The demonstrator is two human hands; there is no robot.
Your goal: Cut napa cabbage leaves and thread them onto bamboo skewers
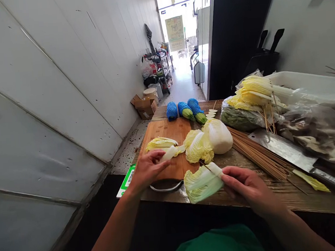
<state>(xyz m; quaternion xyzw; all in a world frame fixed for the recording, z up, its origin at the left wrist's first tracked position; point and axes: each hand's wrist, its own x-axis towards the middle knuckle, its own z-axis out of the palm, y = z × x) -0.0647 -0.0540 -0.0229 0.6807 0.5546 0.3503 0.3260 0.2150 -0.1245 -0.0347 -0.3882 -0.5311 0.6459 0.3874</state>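
Above the wooden cutting board (179, 171), my left hand (149, 168) pinches the white stem end of a small napa cabbage leaf (171, 152). My right hand (244, 183) is closed on a larger pale green napa cabbage leaf (202, 184), held over the table's near edge. A thin wooden skewer (206, 166) shows at the top of that leaf. Cut yellow cabbage leaves (160, 142) lie on the board beyond my left hand. Beside the board sits a napa cabbage (219, 136) with loose frilly leaves (198, 147) against it.
Wooden skewers (256, 153) lie in a bundle right of the cabbage, beside a cleaver (285, 151). Skewered cabbage leaves (254, 89) rest on a plastic bag (233, 112). Squashes in blue foam nets (185, 110) lie behind the board. A white bin (312, 87) stands far right.
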